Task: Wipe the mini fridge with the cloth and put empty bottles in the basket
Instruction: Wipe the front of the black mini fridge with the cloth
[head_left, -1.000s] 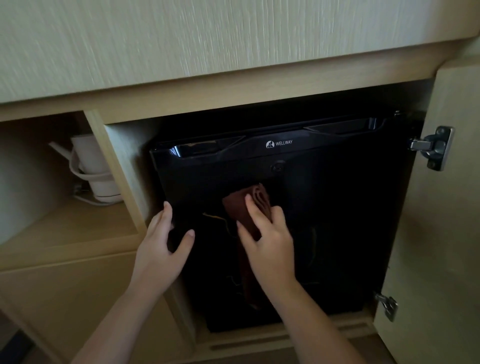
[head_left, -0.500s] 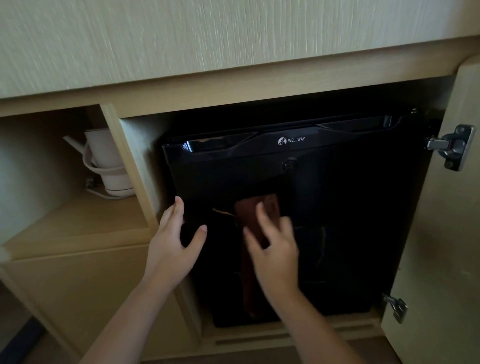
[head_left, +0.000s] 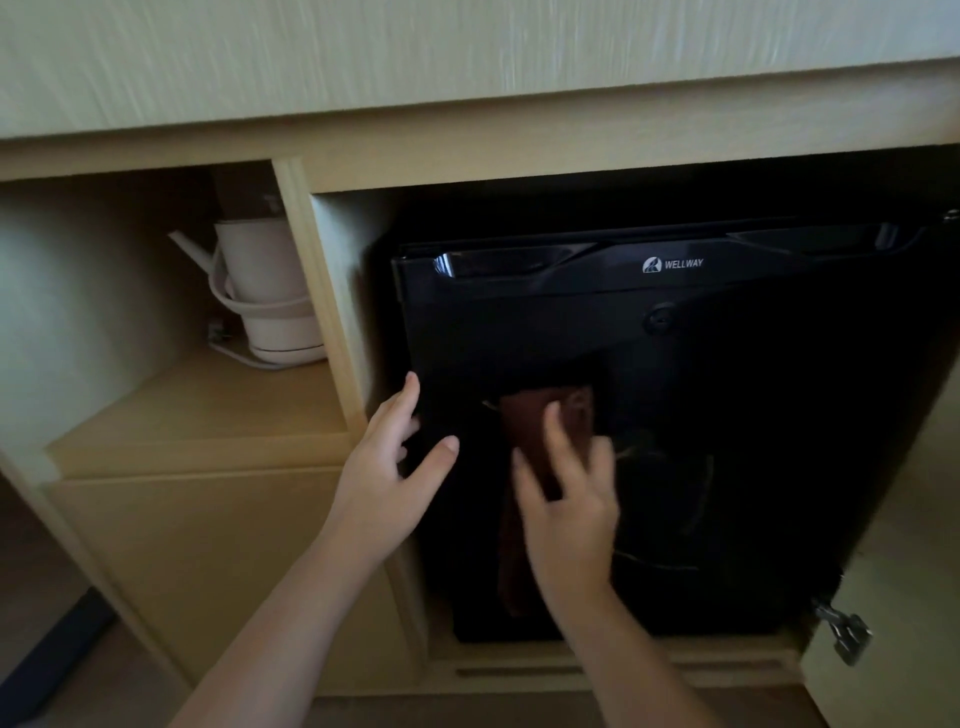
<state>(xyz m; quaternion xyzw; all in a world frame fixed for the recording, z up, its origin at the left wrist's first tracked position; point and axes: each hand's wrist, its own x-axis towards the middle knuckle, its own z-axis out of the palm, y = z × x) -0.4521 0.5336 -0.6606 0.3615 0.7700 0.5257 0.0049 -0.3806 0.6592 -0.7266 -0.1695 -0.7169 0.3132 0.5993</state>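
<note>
Under the spread fingers of the right hand (head_left: 563, 499), a dark brown folded cloth (head_left: 540, 441) lies pressed flat against the glossy black mini fridge door (head_left: 727, 415). Beside it, the left hand (head_left: 389, 467) rests with fingers loose, unclenched, fingertips touching the door's left edge, grasping nothing.

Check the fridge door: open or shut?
Shut. The fridge door sits flush, its front facing out, with the right hand pressing the cloth against it.

A glossy black mini fridge (head_left: 675, 364) stands closed in the wooden cabinet's right bay; a dark brown cloth (head_left: 540, 431) lies flat against its door's left half.
</note>
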